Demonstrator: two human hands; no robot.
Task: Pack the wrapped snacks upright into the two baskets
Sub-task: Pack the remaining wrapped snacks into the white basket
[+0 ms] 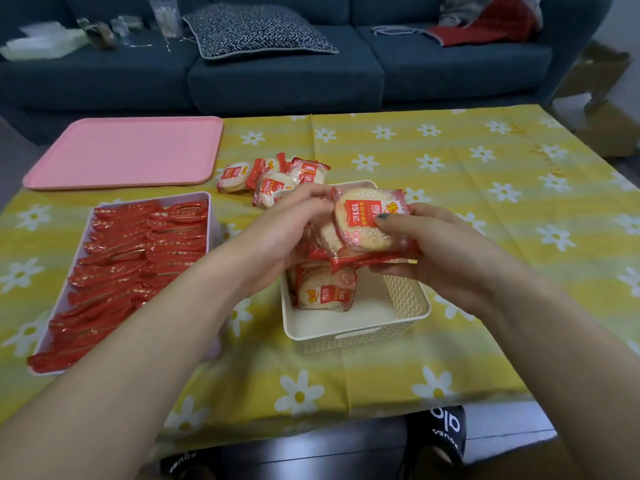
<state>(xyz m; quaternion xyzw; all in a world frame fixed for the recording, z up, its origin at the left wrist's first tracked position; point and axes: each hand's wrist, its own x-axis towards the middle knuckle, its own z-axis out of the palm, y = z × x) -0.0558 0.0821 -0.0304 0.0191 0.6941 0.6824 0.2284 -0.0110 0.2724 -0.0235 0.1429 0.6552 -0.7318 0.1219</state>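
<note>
Holding a small stack of wrapped snacks [363, 223] above the cream basket [408, 299], both hands at work: right hand [440, 251] clasped round the stack's near and right side, thumb pressed flat on the top packet's label; left hand [294, 226] gripping the stack's left edge, fingers curled over the far side. Tilted toward the camera, top packet face showing — round pale cracker, red printed band.

Standing upright in the basket's left part, under the held stack, a few more packets [325, 289], front one facing forward; right and near parts of the basket floor bare.

Filling the pale lilac basket [207, 197] on the left, packed rows of snacks [131, 258] on edge, only red crimped tops visible.

Lying loose on the yellow daisy tablecloth [485, 188] just beyond the cream basket, a small heap of unpacked snacks [273, 174] — flat and overlapping.

Resting at the table's far-left corner, a pink tray [124, 150]. Beyond the table, a dark blue sofa [284, 77] with a patterned cushion [256, 29]. Below the table edge, black slippers [446, 434] with white lettering.
</note>
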